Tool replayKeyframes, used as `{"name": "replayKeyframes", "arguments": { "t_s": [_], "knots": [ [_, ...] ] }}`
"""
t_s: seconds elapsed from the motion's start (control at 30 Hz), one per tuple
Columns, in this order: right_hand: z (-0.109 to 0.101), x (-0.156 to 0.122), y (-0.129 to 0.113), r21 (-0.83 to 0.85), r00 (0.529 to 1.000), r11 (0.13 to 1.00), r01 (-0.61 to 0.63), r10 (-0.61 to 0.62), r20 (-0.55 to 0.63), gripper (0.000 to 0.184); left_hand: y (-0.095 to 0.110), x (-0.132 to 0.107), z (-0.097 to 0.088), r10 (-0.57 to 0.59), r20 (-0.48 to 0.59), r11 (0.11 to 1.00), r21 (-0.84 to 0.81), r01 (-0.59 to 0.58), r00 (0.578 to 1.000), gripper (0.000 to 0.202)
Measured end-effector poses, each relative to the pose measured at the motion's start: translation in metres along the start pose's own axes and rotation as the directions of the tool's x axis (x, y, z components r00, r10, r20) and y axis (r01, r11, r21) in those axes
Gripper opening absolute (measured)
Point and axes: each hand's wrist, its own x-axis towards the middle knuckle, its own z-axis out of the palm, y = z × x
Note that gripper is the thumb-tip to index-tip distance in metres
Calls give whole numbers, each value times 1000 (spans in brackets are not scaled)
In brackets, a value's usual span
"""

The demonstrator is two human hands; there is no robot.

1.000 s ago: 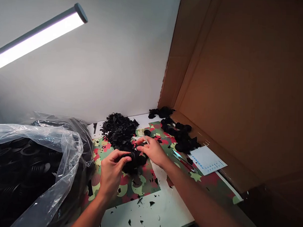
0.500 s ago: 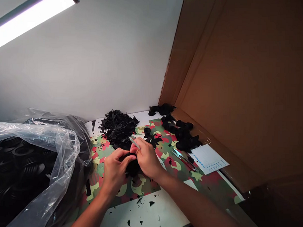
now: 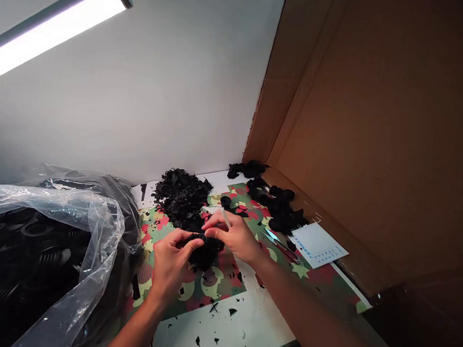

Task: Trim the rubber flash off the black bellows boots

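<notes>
My left hand (image 3: 172, 255) is closed around the edge of a small black rubbery part (image 3: 196, 238), pinching it between thumb and fingers. Close beside it, my right hand (image 3: 235, 237) has its thumb and fingertips at the part's right side. A slim pale stick-like tool (image 3: 226, 219) sticks up between the fingers of my right hand; its exact kind is unclear. Below both hands lies a dark clump of black pieces (image 3: 204, 258), partly hidden. Just beyond them is a heap of black scraps (image 3: 181, 197).
At left stands a clear plastic bag (image 3: 102, 270) full of black ribbed parts. Several black parts (image 3: 283, 216) lie along the cardboard wall (image 3: 369, 138). Tweezers-like metal tools (image 3: 280, 243) and a white printed card (image 3: 322, 245) lie at right on the camouflage-patterned sheet (image 3: 189, 301).
My right hand has shifted slightly right, and the pale tool in it has swung more upright. My left hand has moved a little left, still gripping the black part.
</notes>
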Motion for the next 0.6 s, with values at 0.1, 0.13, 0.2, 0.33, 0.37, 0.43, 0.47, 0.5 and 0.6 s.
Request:
{"name": "replayKeyframes", "arguments": {
  "t_s": [0.1, 0.13, 0.2, 0.33, 0.37, 0.43, 0.47, 0.5, 0.6],
  "knots": [
    [8, -4, -7, -106, 998, 993, 57, -56, 10, 14, -3, 1, 0, 31, -5, 999, 26, -31, 999, 21],
    [10, -5, -8, -157, 997, 984, 82, -81, 12, 18, -3, 1, 1, 52, -1, 998, 35, -52, 999, 20],
    [14, -7, -9, -247, 992, 960, 129, -127, 25, 22, -3, 2, 2, 106, 16, 993, 56, -107, 994, 18],
    [22, -9, -3, -330, 992, 937, 115, -128, -17, 21, -1, 3, 4, 187, 43, 977, 96, -191, 981, 18],
    [22, -7, 0, -327, 992, 941, 86, -111, -57, 21, -1, 3, 4, 191, 42, 976, 97, -195, 981, 19],
    [16, -1, 8, -314, 984, 949, 16, -70, -162, 20, 0, 2, 4, 185, 46, 979, 80, -189, 982, 20],
    [11, 2, 12, -306, 974, 952, -18, -52, -219, 20, 0, 1, 4, 180, 50, 981, 65, -183, 982, 19],
    [5, 5, 16, -299, 964, 953, -43, -39, -263, 19, 1, 0, 3, 174, 53, 983, 49, -177, 983, 18],
    [-11, 9, 17, -270, 965, 961, -61, -12, -261, 20, 1, -1, 2, 149, 45, 988, 32, -150, 988, 15]
  ]
}}
